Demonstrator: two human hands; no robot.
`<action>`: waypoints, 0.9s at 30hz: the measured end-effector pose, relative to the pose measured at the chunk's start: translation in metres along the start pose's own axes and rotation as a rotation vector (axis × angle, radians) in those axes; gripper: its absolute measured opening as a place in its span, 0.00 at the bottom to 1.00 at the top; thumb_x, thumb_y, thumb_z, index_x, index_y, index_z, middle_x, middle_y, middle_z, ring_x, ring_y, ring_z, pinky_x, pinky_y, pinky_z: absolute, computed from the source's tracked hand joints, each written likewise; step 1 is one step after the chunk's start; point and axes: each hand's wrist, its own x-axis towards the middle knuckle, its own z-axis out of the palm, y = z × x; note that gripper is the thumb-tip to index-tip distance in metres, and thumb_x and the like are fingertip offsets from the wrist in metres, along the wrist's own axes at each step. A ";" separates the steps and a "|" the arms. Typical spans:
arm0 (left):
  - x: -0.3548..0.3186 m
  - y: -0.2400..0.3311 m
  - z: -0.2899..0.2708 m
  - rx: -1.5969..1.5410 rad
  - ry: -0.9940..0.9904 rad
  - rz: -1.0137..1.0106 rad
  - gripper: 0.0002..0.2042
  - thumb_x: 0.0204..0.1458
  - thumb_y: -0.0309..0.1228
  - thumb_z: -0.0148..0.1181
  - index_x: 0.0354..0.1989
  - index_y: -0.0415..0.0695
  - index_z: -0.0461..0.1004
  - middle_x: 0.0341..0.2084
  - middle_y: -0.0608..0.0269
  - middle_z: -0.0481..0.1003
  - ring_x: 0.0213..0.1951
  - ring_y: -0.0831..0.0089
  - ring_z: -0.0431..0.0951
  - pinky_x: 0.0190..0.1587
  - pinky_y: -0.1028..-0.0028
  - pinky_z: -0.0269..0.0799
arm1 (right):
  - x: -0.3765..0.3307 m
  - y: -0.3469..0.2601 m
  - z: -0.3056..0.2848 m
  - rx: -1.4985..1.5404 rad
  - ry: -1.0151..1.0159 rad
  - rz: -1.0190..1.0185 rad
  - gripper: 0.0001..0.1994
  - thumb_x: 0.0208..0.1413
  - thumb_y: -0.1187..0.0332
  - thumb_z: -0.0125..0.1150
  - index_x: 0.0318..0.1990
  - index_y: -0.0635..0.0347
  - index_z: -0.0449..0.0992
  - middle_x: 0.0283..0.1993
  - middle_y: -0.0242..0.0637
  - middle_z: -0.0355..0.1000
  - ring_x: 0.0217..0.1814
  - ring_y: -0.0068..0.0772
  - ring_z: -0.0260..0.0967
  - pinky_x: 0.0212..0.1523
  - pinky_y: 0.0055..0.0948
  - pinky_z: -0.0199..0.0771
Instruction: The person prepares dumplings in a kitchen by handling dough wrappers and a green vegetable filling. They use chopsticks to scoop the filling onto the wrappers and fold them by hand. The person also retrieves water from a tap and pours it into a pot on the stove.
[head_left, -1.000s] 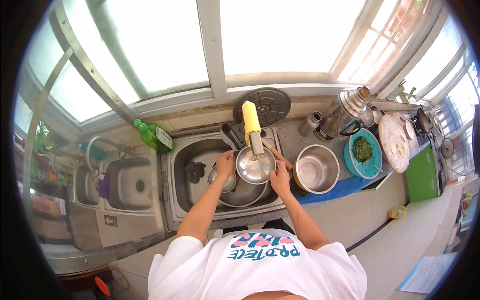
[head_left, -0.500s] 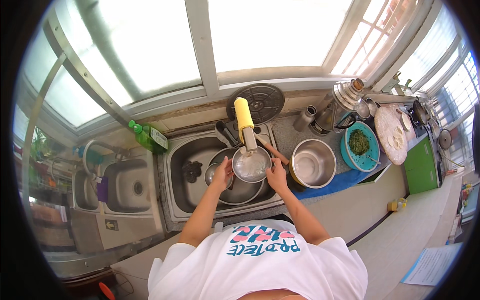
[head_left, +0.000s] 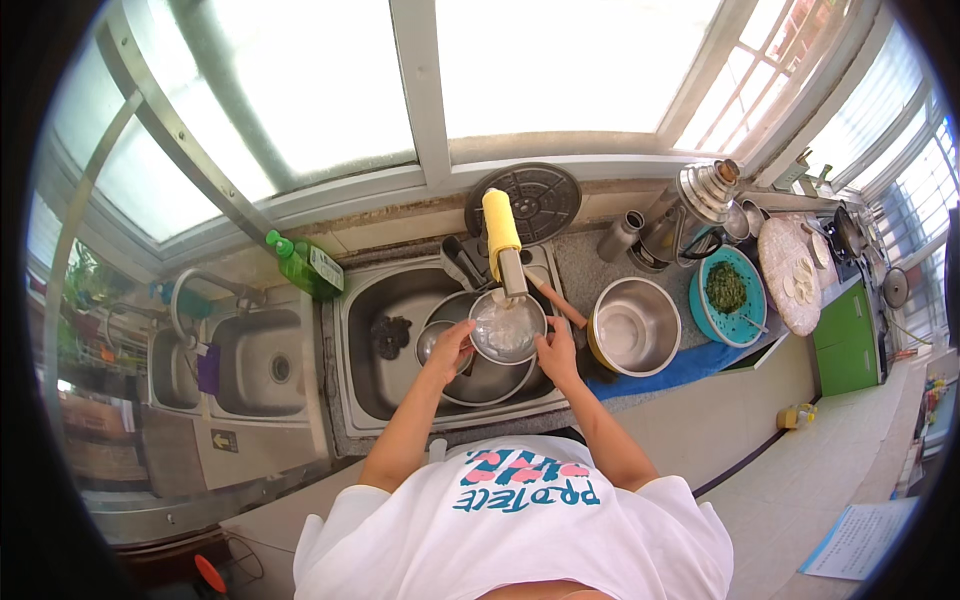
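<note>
Between my two hands is a small round metal bowl (head_left: 508, 340), held by its rim over the sink (head_left: 372, 385). My left hand (head_left: 450, 352) grips its left side and my right hand (head_left: 556, 354) its right side, fingers mostly tucked under or behind the rim. Straight above hangs the faucet (head_left: 510, 270), its upper part wrapped in yellow (head_left: 499, 220). Frothy, clear water shows in the bowl beneath the spout. Under the bowl a wide metal basin (head_left: 490, 390) rests in the sink, partly covered. A smaller round metal vessel (head_left: 428, 338) sits beside my left hand.
A dark scrubber (head_left: 391, 337) lies in the sink's left part. Behind it stands a green soap bottle (head_left: 303, 268). To the right are a deep metal pot (head_left: 634, 328), a turquoise bowl of chopped greens (head_left: 726, 287), a thermos (head_left: 680, 215) and a floured board (head_left: 788, 280).
The view has shifted slightly, so the surroundings sit a little farther right. Both hands keep their hold on the bowl under the spout, and the water in it looks more churned.
</note>
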 end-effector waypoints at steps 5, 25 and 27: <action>0.001 -0.006 -0.007 0.004 -0.001 -0.004 0.17 0.53 0.43 0.61 0.48 0.48 0.74 0.39 0.70 0.76 0.42 0.78 0.73 0.50 0.73 0.65 | -0.007 -0.021 -0.005 0.090 -0.054 0.114 0.16 0.56 0.71 0.56 0.52 0.63 0.65 0.18 0.32 0.65 0.15 0.21 0.63 0.17 0.25 0.63; -0.016 0.004 -0.010 -0.009 0.027 0.041 0.16 0.53 0.43 0.61 0.45 0.46 0.74 0.39 0.67 0.75 0.43 0.74 0.74 0.48 0.69 0.70 | -0.015 -0.019 0.000 1.015 -0.442 0.492 0.25 0.66 0.59 0.44 0.69 0.42 0.48 0.63 0.32 0.58 0.60 0.34 0.63 0.53 0.47 0.72; -0.017 0.004 -0.010 -0.011 0.032 0.040 0.17 0.53 0.42 0.61 0.46 0.45 0.74 0.40 0.67 0.75 0.43 0.74 0.74 0.49 0.69 0.70 | -0.015 -0.019 0.001 1.085 -0.456 0.505 0.25 0.66 0.60 0.45 0.69 0.42 0.47 0.65 0.33 0.55 0.62 0.36 0.62 0.54 0.49 0.71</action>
